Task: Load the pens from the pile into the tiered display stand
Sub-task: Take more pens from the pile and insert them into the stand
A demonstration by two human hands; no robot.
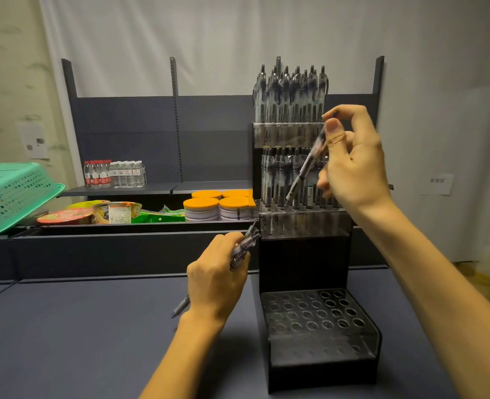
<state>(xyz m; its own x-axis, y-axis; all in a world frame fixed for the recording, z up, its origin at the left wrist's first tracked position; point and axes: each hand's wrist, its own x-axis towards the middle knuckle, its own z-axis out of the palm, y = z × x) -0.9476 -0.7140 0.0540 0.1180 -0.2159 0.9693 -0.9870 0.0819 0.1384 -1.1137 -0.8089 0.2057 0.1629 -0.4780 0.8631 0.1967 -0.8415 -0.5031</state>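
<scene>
A black tiered display stand (304, 263) stands on the dark table. Its top tier (288, 133) and middle tier (301, 223) hold several clear pens upright. The bottom tier (318, 315) shows only open holes. My right hand (353, 165) pinches one pen (305, 168) tilted, tip down over the middle tier's front row. My left hand (218, 277) grips a small bundle of pens (243, 243) just left of the stand, their tips sticking out below my wrist.
A green plastic basket (13, 194) lies tilted at the left. Behind the table a shelf tray holds snack packs (108, 213) and orange-lidded jars (209, 208). Water bottles (114, 174) stand on a farther shelf. The table (79, 326) stretches left of the stand.
</scene>
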